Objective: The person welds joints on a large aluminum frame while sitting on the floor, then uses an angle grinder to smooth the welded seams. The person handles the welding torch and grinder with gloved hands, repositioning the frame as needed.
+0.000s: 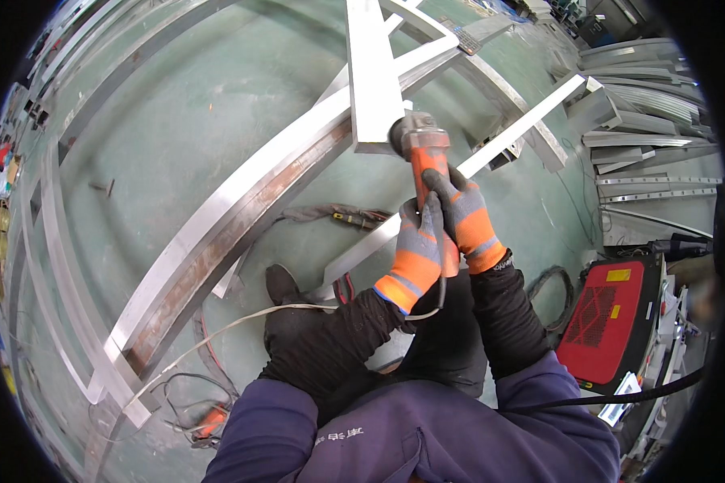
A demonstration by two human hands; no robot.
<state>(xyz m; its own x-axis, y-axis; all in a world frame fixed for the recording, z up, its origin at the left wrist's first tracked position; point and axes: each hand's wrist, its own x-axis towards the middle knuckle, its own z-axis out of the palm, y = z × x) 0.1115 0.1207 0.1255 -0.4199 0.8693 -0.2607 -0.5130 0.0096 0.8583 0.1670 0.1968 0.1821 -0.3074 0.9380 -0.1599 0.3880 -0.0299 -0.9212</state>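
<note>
An orange angle grinder (pixel 429 154) is gripped by both my gloved hands. My left hand (pixel 418 241), in a grey and orange glove, is closed around the rear of its body. Farther forward, my right hand (pixel 466 211) wraps the body on the right side. The grinder's head and dark disc meet or nearly meet the right edge of a bright rectangular metal tube (pixel 373 76), close to its near end; exact contact cannot be made out. That tube lies across a long metal beam (pixel 242 173) with a rusty side. A pale cord (pixel 242 322) trails left from the grinder.
A straight metal bar (pixel 524 125) slants behind my right hand. At right stand a red and black machine (pixel 602 322) and stacked metal profiles (pixel 644 121). Curved metal frames (pixel 64 266) stretch along the left. Cables and an orange tool (pixel 211 421) lie on the green floor.
</note>
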